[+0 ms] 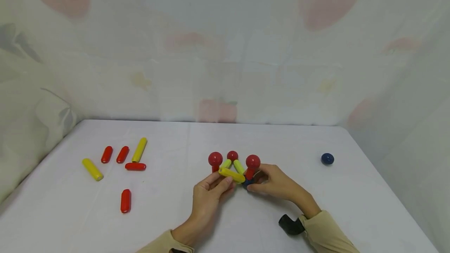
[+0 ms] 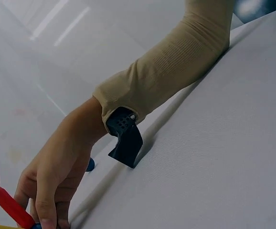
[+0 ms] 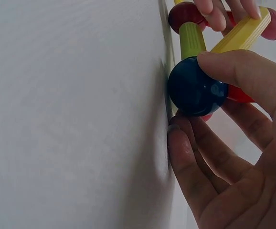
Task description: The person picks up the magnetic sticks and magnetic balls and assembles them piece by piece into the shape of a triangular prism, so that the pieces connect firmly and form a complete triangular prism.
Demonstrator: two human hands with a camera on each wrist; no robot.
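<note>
While the person works at the white-covered table (image 1: pixel 168 214) with both hands, a small frame of coloured rods and balls stands near the middle, between the two hands. The left hand (image 1: pixel 205 198) pinches a yellow rod (image 1: pixel 231 175) near one end, thumb and fingers together on it; the rod's other end points toward a dark blue ball (image 3: pixel 193 90). The right hand (image 1: pixel 279 184) is clamped on that ball, its thumb against the upper part and its fingers curled beneath. Whether the yellow rod is seated in the ball cannot be told, since the thumb covers the spot.

From the blue ball a red upright rod (image 1: pixel 250 173) rises to a red ball (image 1: pixel 253 161), and a yellow-green rod (image 1: pixel 239 166) runs to a far red ball (image 1: pixel 232 155). Beyond the left hand's fingers, another red ball (image 1: pixel 215 159) tops a second red rod.

To the left lie four loose red rods, one of them nearest the table's front (image 1: pixel 125 200), and two loose yellow rods, one slanting (image 1: pixel 92 169) at the outer side. Well to the right rests a second dark blue ball (image 1: pixel 327 159). A black wrist mount (image 1: pixel 291 225) projects from the right sleeve (image 1: pixel 325 231).
</note>
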